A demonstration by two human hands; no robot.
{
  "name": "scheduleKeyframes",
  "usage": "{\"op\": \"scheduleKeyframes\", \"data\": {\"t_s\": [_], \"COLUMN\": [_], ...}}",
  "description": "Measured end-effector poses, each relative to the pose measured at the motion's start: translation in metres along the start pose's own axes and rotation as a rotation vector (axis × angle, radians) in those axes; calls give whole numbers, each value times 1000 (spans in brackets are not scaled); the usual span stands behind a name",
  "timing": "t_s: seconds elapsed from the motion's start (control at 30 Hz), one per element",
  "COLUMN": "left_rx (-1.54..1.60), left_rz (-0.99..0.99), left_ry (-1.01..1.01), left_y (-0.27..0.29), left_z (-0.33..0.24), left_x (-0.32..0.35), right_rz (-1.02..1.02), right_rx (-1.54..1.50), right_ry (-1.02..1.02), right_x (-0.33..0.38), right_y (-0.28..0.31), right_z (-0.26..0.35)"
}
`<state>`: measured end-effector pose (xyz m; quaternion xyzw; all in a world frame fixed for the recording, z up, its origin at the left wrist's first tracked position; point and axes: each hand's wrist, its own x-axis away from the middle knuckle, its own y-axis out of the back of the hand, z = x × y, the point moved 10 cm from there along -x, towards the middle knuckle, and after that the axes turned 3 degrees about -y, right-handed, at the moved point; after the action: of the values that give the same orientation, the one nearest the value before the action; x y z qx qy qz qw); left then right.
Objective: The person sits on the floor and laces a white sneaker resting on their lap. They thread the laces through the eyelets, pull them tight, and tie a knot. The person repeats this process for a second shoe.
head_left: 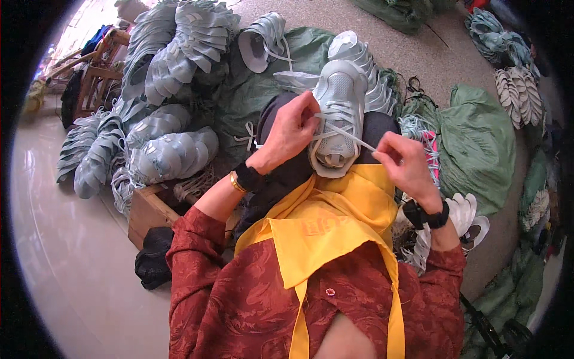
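A pale grey-blue shoe upper [338, 85] lies across my lap, its toe pointing away from me. Criss-crossed pale shoelace [338, 125] runs through its eyelets. At the upper's left edge, my left hand [293, 127] is closed, its fingertips pinching the lace. My right hand [408, 163], off to the right of the upper, pinches the other stretch of lace between thumb and fingers. That stretch is drawn fairly straight from the upper to the hand. What lies inside the left fingers is partly hidden.
Stacked shoe uppers [173, 157] pile up at left around a wooden box [149, 215]. A loose upper [263, 43] rests on green sacking [239, 90] ahead. At right sits a green sack [475, 149], with white uppers [463, 215] nearer me. My yellow apron [323, 239] covers my lap.
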<state>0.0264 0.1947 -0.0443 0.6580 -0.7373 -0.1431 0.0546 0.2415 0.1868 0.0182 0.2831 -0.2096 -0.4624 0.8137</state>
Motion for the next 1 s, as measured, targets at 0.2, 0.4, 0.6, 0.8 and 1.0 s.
{"op": "scheduleKeyframes", "data": {"t_s": [0.2, 0.4, 0.6, 0.8, 1.0], "left_rx": [-12, -32, -93, -39, -116], "left_rz": [45, 146, 178, 187, 237], "left_ry": [-51, 41, 71, 116, 116], "left_y": [-5, -7, -8, -8, -7], "left_z": [-14, -16, -21, -10, -14], "left_x": [7, 17, 19, 22, 21], "right_rz": [50, 191, 187, 216, 242], "right_rx": [-24, -277, -357, -319, -338], "right_ry": [-172, -348, -382, -276, -321], "right_x": [32, 19, -7, -11, -6], "right_y": [25, -17, -38, -42, -25], "right_z": [-43, -52, -48, -42, -50]}}
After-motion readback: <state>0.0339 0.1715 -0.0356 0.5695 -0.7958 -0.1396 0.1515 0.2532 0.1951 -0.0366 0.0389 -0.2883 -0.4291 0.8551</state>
